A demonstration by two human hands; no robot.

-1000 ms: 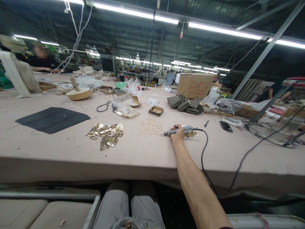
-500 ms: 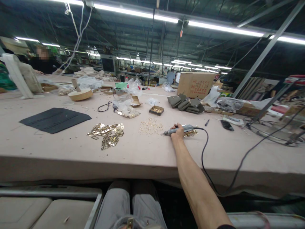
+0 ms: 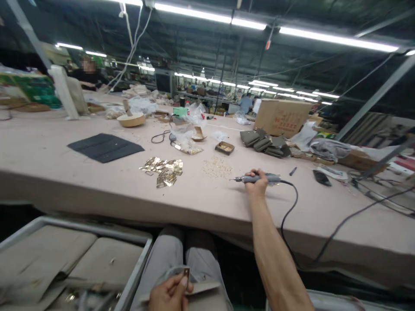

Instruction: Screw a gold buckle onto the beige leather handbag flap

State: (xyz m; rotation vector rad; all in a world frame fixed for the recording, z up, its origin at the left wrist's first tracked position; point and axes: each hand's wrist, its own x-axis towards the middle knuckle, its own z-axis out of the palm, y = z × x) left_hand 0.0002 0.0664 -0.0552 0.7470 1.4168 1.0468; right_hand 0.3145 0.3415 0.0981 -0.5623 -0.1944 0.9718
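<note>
My right hand (image 3: 256,183) reaches far over the pink worktable (image 3: 97,190) and is closed round a grey corded electric screwdriver (image 3: 259,178), which lies level with its tip pointing left. Its black cord (image 3: 287,216) loops back over the table's front edge. My left hand (image 3: 169,293) is low over my lap, pinching a small brass plate (image 3: 186,273) upright above a flat piece lying across my knees. A pile of brass plates (image 3: 164,170) lies on the table to the left, with a scatter of small screws (image 3: 217,166) beside the tool's tip.
A black sheet (image 3: 105,147), a small box of screws (image 3: 224,147), plastic bags, grey wallets (image 3: 264,142) and a cardboard box (image 3: 282,116) lie farther back. A tray (image 3: 65,259) of flat pieces stands at my left knee. Another person sits at the far left end.
The view has swung left and down, so my left hand with the brass plate has come into sight over my lap. My right hand stays on the screwdriver at the same spot.
</note>
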